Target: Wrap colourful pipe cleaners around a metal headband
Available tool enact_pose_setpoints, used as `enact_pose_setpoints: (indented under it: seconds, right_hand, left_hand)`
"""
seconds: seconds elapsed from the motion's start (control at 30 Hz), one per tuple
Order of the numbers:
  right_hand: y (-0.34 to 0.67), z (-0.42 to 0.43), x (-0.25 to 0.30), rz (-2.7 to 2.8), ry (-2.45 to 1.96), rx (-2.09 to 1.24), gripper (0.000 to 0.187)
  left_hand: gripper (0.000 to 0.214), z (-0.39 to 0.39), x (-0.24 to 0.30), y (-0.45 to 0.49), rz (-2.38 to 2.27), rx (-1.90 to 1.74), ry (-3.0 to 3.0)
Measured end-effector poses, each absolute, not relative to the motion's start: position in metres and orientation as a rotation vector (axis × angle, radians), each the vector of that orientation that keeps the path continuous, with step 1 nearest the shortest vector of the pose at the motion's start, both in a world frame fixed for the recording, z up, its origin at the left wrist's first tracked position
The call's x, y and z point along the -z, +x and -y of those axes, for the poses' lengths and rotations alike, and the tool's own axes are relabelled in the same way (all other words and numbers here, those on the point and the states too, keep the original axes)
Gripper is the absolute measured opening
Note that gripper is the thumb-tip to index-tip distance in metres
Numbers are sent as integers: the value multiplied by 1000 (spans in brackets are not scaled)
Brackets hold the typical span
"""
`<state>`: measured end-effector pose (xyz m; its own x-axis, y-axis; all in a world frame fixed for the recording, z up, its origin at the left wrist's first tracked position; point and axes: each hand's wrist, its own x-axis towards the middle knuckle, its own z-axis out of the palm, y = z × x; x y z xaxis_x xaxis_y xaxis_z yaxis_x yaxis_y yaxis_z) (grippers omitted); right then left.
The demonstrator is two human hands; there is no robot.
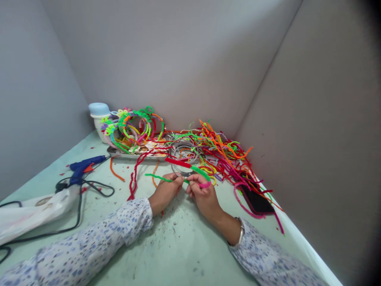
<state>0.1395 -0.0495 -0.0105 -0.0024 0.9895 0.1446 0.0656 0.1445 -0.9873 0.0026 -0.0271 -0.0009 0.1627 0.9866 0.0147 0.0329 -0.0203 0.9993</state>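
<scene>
My left hand [168, 191] pinches a thin green pipe cleaner [157, 176], whose free end sticks out to the left. Close beside it, my right hand [205, 198] grips a curved band [202, 171] wrapped in red, green and pink fuzzy pipe cleaner. The band arches up over the right fingers, its red end pointing left. Both sets of fingertips nearly meet, with a short bit of green between them. Just behind the fingers lies a dark object [187, 174], partly hidden, whose kind I cannot make out.
A metal tray [139, 157] at the back holds finished-looking colourful headbands [145, 119] and pale flakes. Coiled wire [184, 151] and a heap of pipe cleaners [220, 147] lie right of it, near a phone [258, 200]. A blue glue gun [86, 167], plastic bag [44, 212] and lidded bottle [99, 121] stand left.
</scene>
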Motion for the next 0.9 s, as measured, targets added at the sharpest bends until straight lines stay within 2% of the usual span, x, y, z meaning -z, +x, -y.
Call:
enact_pose_setpoints:
  seconds: [0.43, 0.67, 0.77, 0.9]
  right_hand:
    - [146, 57, 6, 1718, -1189, -585, 16]
    - [146, 59, 2, 1817, -1157, -479, 21]
    - [145, 59, 3, 1786, -1152, -523, 20]
    - [143, 54, 5, 1491, -1141, -845, 15]
  left_hand:
    - [28, 26, 5, 0, -1202, -1053, 1375]
    - [28, 26, -1, -3, -1209, -1038, 1455]
    - [30, 26, 0, -2, -1212, -1042, 1464]
    - [25, 31, 1, 0, -1182, -1060, 1446]
